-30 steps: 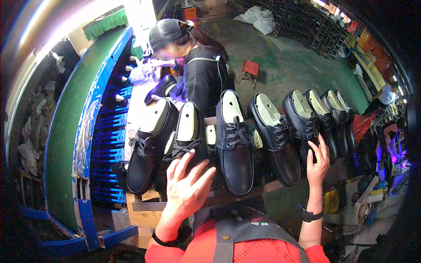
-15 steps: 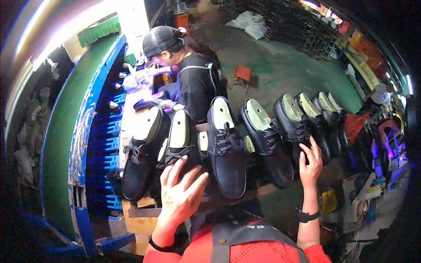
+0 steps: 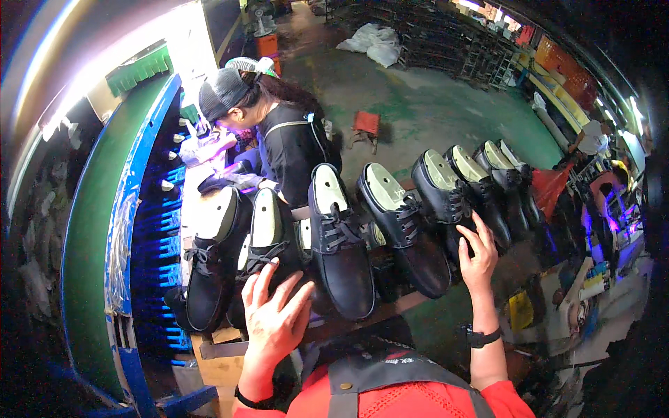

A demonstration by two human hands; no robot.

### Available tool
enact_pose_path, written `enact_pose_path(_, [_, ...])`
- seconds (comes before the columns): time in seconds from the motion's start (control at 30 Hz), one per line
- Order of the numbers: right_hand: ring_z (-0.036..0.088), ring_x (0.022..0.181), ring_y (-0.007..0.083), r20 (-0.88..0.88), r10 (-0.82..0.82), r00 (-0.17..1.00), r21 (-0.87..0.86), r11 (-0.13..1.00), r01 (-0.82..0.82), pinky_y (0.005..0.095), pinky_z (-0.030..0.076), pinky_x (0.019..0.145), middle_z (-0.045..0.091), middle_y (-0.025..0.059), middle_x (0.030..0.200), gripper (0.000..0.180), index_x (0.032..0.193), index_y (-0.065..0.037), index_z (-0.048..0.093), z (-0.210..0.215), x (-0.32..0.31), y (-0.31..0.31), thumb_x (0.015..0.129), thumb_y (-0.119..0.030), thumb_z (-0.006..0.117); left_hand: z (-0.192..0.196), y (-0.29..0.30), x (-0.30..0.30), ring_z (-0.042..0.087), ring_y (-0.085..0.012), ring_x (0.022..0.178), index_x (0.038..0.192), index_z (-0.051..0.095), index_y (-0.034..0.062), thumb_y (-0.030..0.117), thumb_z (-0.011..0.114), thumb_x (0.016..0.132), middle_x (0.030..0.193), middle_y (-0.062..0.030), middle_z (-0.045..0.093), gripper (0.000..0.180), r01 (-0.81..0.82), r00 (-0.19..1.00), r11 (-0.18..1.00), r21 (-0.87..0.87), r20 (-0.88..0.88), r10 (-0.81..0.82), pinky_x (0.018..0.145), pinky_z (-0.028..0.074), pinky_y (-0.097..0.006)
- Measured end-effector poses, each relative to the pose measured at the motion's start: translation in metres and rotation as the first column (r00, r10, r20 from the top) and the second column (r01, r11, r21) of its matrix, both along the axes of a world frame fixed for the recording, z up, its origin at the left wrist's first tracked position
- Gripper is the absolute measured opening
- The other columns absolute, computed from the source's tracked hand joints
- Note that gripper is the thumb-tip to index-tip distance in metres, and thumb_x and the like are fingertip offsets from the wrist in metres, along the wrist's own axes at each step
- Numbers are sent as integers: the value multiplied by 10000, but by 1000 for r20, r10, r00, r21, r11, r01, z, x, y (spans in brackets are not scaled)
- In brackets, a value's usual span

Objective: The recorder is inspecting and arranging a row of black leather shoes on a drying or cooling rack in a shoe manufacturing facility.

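Observation:
Black lace-up shoes on pale lasts stand in a row across the view, toes toward me. My left hand (image 3: 276, 310) lies with spread fingers over the toe of the second shoe (image 3: 267, 226) from the left, fingertips by its laces. To the left of it is another black shoe (image 3: 209, 275). Two more, a middle shoe (image 3: 341, 261) and a shoe with grey-black laces (image 3: 411, 240), stand between my hands. My right hand (image 3: 479, 256) is open, its fingers against the front of a shoe farther right (image 3: 444, 195). Neither hand grips anything; contact under the fingers is partly hidden.
A co-worker (image 3: 296, 150) in a dark cap sits bent over work just beyond the row. At the left runs a green conveyor belt (image 3: 104, 223) with a blue frame. A red stool (image 3: 366, 125) stands on the green floor. Machinery (image 3: 613, 202) crowds the right.
The whole view has shifted, so shoes, co-worker and floor appear farther left. Both hands stay at the same shoes, with slight finger movement at most.

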State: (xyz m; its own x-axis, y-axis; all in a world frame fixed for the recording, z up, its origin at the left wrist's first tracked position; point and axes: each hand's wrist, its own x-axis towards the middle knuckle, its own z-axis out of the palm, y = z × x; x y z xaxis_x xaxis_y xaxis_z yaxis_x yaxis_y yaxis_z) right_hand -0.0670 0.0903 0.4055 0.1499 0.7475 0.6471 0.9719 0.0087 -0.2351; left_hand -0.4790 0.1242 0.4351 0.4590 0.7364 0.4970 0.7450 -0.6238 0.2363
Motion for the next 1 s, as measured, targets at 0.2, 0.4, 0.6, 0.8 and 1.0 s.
enact_pose_path(0.2, [668, 1160, 349, 4, -24, 1000, 26, 999, 24, 439, 554, 990, 654, 124, 1413, 274, 1121, -139, 785, 0, -2, 2, 865, -65, 724, 2, -3, 2, 469, -429, 1438, 1150, 777, 151, 99, 759, 812, 1292, -76, 708, 343, -4, 1000, 1000, -31, 8, 5, 1174, 314, -615])
enact_pose_path(0.4, [665, 1190, 343, -29, 2, 1000, 51, 999, -1, 438, 552, 1003, 650, 127, 1414, 263, 1108, -133, 782, 1, -2, 1, 861, -69, 716, 2, -2, 6, 430, -447, 1467, 1143, 758, 101, 77, 731, 818, 1287, -105, 701, 327, -1, 1000, 1000, -11, -27, 0, 1196, 296, -599])
enact_pose_path(0.6, [656, 1206, 331, -10, 2, 1000, 45, 999, -1, 436, 541, 1027, 642, 124, 1425, 265, 1125, -120, 773, 1, -2, 1, 871, -69, 717, 3, -5, 3, 434, -445, 1466, 1163, 759, 98, 81, 720, 827, 1291, -97, 704, 339, -12, 998, 999, -43, -54, 9, 1192, 296, -590])
enact_pose_path(0.8, [659, 1195, 336, -3, -2, 1000, 64, 998, 2, 436, 543, 1019, 648, 112, 1415, 271, 1134, -127, 772, 0, -1, 2, 874, -70, 717, 3, -4, 4, 438, -435, 1461, 1175, 770, 130, 107, 738, 833, 1308, -86, 698, 345, -10, 999, 999, -37, -41, 9, 1191, 292, -604])
enact_pose_path(1.0, [664, 1184, 348, -16, 21, 1000, 69, 997, -20, 443, 551, 1001, 651, 128, 1403, 285, 1139, -120, 769, 0, -1, 2, 867, -52, 715, 2, -3, 2, 455, -434, 1445, 1178, 774, 153, 130, 756, 845, 1311, -80, 700, 335, 1, 999, 1000, -28, -37, -2, 1182, 301, -601])
